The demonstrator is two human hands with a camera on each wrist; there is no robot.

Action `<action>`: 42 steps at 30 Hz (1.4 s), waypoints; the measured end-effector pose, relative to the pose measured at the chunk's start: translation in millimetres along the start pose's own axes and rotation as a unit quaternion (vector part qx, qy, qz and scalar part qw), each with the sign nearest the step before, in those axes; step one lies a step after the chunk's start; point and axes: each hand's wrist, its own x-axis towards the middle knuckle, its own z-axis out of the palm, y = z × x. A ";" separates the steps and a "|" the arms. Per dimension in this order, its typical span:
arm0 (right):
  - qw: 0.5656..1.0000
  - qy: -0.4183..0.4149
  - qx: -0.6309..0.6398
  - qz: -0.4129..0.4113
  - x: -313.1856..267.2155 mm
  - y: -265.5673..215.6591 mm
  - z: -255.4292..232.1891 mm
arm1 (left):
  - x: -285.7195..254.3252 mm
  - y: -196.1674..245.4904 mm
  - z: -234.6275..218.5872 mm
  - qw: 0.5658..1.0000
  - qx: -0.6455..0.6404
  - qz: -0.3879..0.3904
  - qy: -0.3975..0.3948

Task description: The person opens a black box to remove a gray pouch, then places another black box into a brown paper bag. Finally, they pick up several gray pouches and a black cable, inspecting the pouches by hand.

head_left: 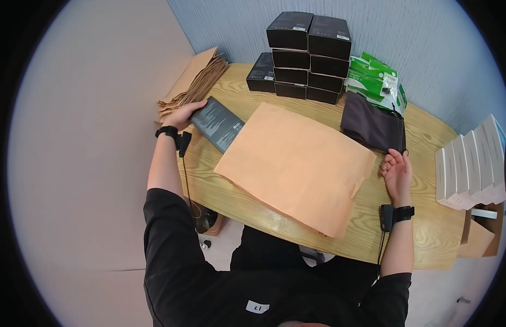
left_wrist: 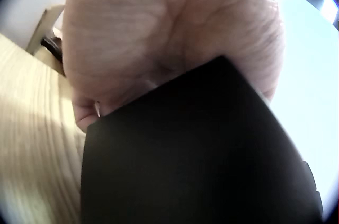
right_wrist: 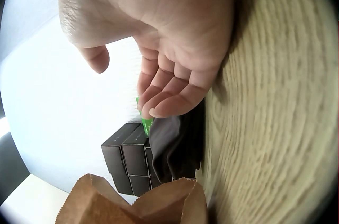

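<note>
Filling most of the left wrist view, the flat black box point(left_wrist: 201, 155) is sitting in the grip of the left hand point(left_wrist: 169, 38), whose palm and thumb are curling round its near end; seen from the head camera, the same box point(head_left: 216, 123) is hovering tilted at the left edge of the wooden table point(head_left: 427, 240), just beside a fanned stack of brown paper bags point(head_left: 196, 82). A large orange-tan paper envelope point(head_left: 296, 163) is lying flat across the middle of the table, matte and slightly creased, its corner nearly touching the box. The right hand point(head_left: 396, 171) is resting palm-up and empty, fingers loosely bent, next to a dark grey fabric pouch point(head_left: 372, 124) with soft folds. Behind it, green plastic packets point(head_left: 375, 76) are leaning against stacked black cartons point(head_left: 309, 57), rigid and sharp-edged, while white boxes point(head_left: 474, 163) are standing in a row at the far right. As I read it, the person is bringing the box toward the envelope; the next move would call for the right hand lifting the envelope's mouth so the smooth, slim box can slide in squarely.
</note>
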 end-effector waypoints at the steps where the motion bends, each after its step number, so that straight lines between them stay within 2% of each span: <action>1: 1.000 -0.004 0.001 -0.001 -0.3 0.1 -1.0 | 11.5 -2.5 7.7 1.000 -0.002 -0.002 -0.003; 3: 1.000 -0.009 -0.005 -0.003 -0.4 1.0 -2.0 | 32.3 -11.7 26.0 0.967 0.103 0.199 0.124; 4: 1.000 -0.018 -0.008 -0.007 -0.6 1.1 -2.1 | 34.9 -11.3 37.0 0.944 0.139 0.231 0.191; 5: 1.000 -0.017 -0.010 -0.007 -0.2 1.6 -2.8 | 27.0 -6.0 51.7 0.944 0.137 0.231 0.190; 6: 1.000 -0.020 -0.024 -0.006 0.7 3.0 -4.1 | 7.8 2.3 69.5 0.900 0.260 0.264 0.229; 7: 0.999 -0.022 -0.037 -0.005 0.7 4.1 -4.9 | -11.6 7.7 86.9 0.838 0.378 0.292 0.263; 9: 0.999 -0.029 -0.041 -0.005 0.3 3.3 -2.4 | -48.0 3.6 117.6 0.785 0.495 0.275 0.252; 10: 0.998 -0.036 -0.046 -0.004 -0.4 3.4 -1.6 | -45.0 -11.7 116.2 0.812 0.488 0.253 0.197; 13: 0.998 -0.034 -0.060 0.007 2.3 4.6 -4.8 | -45.0 -29.1 107.7 0.812 0.509 0.243 0.147; 14: 0.998 -0.033 -0.058 0.004 2.8 4.9 -5.2 | -48.1 -25.4 102.0 0.832 0.472 0.262 0.127; 15: 0.997 -0.032 -0.068 0.005 2.7 5.7 -5.4 | -51.1 -19.5 93.1 0.831 0.473 0.264 0.127; 17: 0.997 -0.031 -0.076 0.002 1.9 5.8 -5.0 | -55.2 -7.1 75.5 0.855 0.473 0.215 -0.009; 19: 0.995 -0.036 -0.095 0.010 2.2 5.1 -3.6 | -57.6 -7.4 78.0 0.853 0.480 0.204 -0.016; 21: 0.995 -0.036 -0.097 0.008 2.7 6.1 -2.7 | -61.6 -11.6 99.5 0.857 0.491 0.102 0.121; 22: 0.994 -0.036 -0.101 0.006 3.1 6.9 -2.4 | -63.1 -12.1 108.9 0.834 0.525 0.092 0.142; 23: 0.994 -0.036 -0.098 0.007 3.6 7.7 -2.3 | -65.9 -7.9 118.8 0.833 0.527 0.091 0.142; 25: 0.993 -0.044 -0.109 0.002 3.9 7.5 -2.6 | -73.0 -0.9 132.5 0.855 0.476 0.109 0.174; 28: 0.993 -0.032 -0.113 0.008 2.3 7.2 0.6 | -62.3 -16.1 120.9 0.839 0.492 0.138 0.187; 33: 0.991 -0.041 -0.126 0.009 3.7 8.2 1.0 | -55.0 -30.0 99.1 0.868 0.437 0.169 0.164; 35: 0.990 -0.048 -0.133 0.009 4.6 9.1 2.3 | -55.5 -13.5 99.4 0.867 0.401 0.191 0.224; 36: 0.989 -0.042 -0.142 0.014 4.6 8.8 2.6 | -58.9 -1.8 101.5 0.885 0.359 0.190 0.227; 37: 0.988 -0.035 -0.152 0.019 5.1 7.7 3.1 | -55.9 5.6 99.1 0.885 0.360 0.190 0.227; 39: 0.987 -0.036 -0.153 0.018 5.1 6.6 5.1 | -41.0 22.1 93.9 0.861 0.330 0.275 0.272; 40: 0.987 -0.037 -0.156 0.017 4.2 7.1 5.4 | -33.8 35.2 96.1 0.839 0.353 0.290 0.295; 42: 0.987 -0.035 -0.153 0.021 2.6 6.9 6.2 | -1.7 54.5 94.1 0.842 0.352 0.295 0.282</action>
